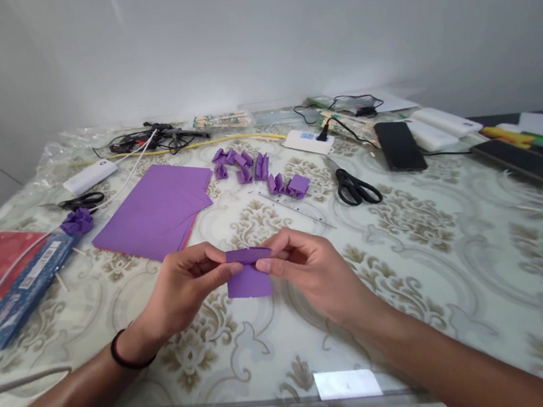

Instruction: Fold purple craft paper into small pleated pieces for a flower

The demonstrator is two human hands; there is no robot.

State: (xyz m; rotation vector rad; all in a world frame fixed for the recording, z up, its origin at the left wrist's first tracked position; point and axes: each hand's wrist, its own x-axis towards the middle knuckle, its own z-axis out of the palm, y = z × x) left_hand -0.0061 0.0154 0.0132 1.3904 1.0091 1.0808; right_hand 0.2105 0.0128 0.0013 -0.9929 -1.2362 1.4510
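A small piece of purple paper [249,283] is held up between my two hands near the middle of the table, its upper part folded over along a crease. My left hand [186,284] pinches its left edge between thumb and fingers. On the right edge, my right hand [304,261] grips it the same way, thumb in front. Beyond my hands lie several folded purple paper pieces [261,166]. To their left is a stack of purple paper sheets [151,210], with a red edge showing beneath. A clear ruler [296,209] lies just past my right hand.
Black-handled scissors [356,188] and a phone [399,146] lie at right, near a white power strip [309,141]. At left are a crumpled purple paper flower [77,221], a blue packet [23,289], a white power bank [90,177] and a trailing cable. Black wires [156,137] run along the back.
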